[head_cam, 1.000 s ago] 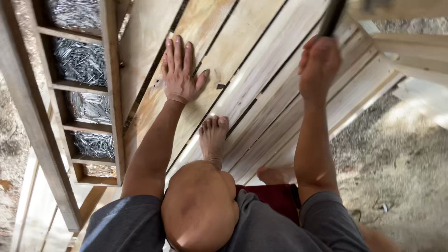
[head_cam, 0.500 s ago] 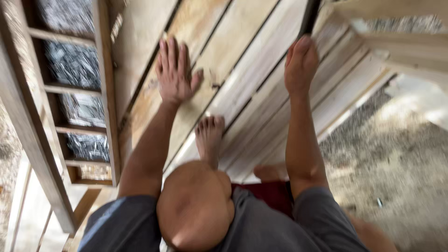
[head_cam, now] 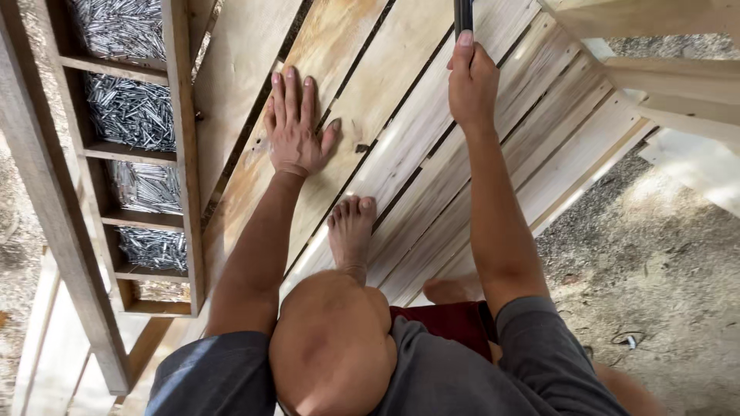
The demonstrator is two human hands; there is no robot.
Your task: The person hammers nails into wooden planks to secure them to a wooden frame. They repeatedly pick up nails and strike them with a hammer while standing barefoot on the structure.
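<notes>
The left hand (head_cam: 296, 127) lies flat and open on a plank (head_cam: 339, 115), fingers spread and pointing toward the far edge of the deck (head_cam: 493, 200), just beside a small dark knot (head_cam: 361, 147). Over the last second it has barely shifted; it presses the same board as before. The right hand (head_cam: 472, 81) is closed around a dark handle (head_cam: 463, 15) that runs out past the top of the view, so what sits at its end cannot be told. A second ago that hand sat farther right, with the handle slanting off to the right; now it has moved left and the handle stands nearly straight up in the view, closer to the pinned plank.

As a judgement, the tool is being brought over the board that the left hand steadies.

A bare foot (head_cam: 351, 231) rests on the planks between the two arms, toes just short of the left wrist, with the knee (head_cam: 331, 339) bent beneath the camera. Along the deck's left edge stands a wooden rack (head_cam: 181, 154) whose compartments are filled with grey nails (head_cam: 127, 112). Off the right edge is gravelly ground (head_cam: 655, 254), and pale beams (head_cam: 663, 69) cross the top right corner.
</notes>
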